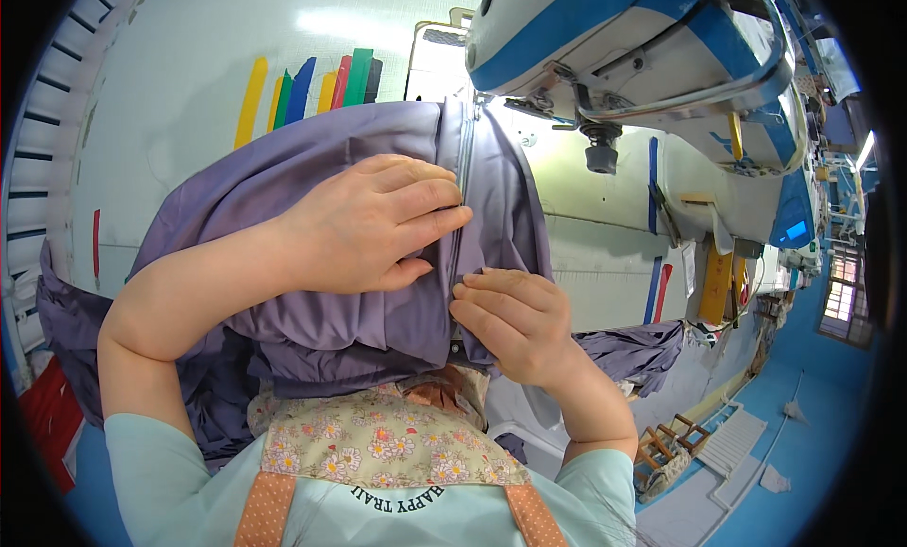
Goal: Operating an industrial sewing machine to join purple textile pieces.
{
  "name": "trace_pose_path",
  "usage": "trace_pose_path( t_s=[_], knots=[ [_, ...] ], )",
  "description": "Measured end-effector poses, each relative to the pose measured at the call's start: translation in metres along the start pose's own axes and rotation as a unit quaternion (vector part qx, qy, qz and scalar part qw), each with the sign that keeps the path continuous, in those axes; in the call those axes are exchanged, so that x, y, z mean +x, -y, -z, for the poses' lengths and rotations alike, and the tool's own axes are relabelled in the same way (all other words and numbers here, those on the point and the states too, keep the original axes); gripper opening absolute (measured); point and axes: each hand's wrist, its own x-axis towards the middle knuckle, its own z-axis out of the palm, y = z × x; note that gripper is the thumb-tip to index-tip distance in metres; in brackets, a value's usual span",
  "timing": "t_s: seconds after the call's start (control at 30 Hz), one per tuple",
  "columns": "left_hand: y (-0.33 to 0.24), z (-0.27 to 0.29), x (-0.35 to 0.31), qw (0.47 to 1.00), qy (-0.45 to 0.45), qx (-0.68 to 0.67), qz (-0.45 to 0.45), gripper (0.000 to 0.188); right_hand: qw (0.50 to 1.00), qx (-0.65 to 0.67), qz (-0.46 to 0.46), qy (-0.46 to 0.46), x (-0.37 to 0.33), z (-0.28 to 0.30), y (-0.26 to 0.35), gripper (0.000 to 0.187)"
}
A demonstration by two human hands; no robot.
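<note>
A purple satin-like garment (321,141) lies gathered over the machine table, its near part hanging toward my lap. A zipper (464,155) in matching colour runs up through it to beneath the head of the sewing machine (543,37). My left hand (378,226) rests on the cloth left of the zipper, fingers stretched out and fingertips at the zipper's edge, thumb apart. Lower down, on the zipper's right side, my right hand (515,320) has its fingers bent and pressed together on the cloth. The needle area is partly hidden.
Coloured tape strips (357,76) are stuck to the pale tabletop (208,94) left of the machine. Blue and red strips (658,292) lie at the right, near a yellow box (716,287). More purple cloth (638,358) hangs past the table's front edge.
</note>
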Motion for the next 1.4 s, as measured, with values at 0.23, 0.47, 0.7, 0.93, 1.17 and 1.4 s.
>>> trace_pose_path(
  t_s=[0.23,0.47,0.7,0.93,1.17,1.4],
  knots=[
    [0.003,0.005,0.005,1.000,0.022,0.001,0.005,0.067,1.000,0.003,0.001,-0.009,0.001,0.001,-0.001,0.024],
    [0.006,0.007,0.007,1.000,0.017,0.012,0.005,0.060,1.000,0.005,0.000,-0.008,0.001,0.000,-0.001,0.025],
    [0.008,0.006,0.009,1.000,0.019,0.006,0.005,0.056,1.000,0.000,-0.002,0.005,0.005,0.003,0.000,0.022],
    [0.013,0.006,0.014,1.000,0.018,-0.005,-0.005,0.053,1.000,0.002,-0.004,0.003,0.006,0.002,-0.005,0.022],
    [0.020,0.004,0.017,1.000,0.004,-0.002,-0.004,0.052,1.000,-0.002,-0.008,0.002,0.010,0.004,-0.012,0.025],
    [0.043,0.005,0.029,0.999,-0.021,-0.001,-0.034,0.050,1.000,-0.005,0.002,0.008,0.020,0.009,-0.032,0.025]
  ],
)
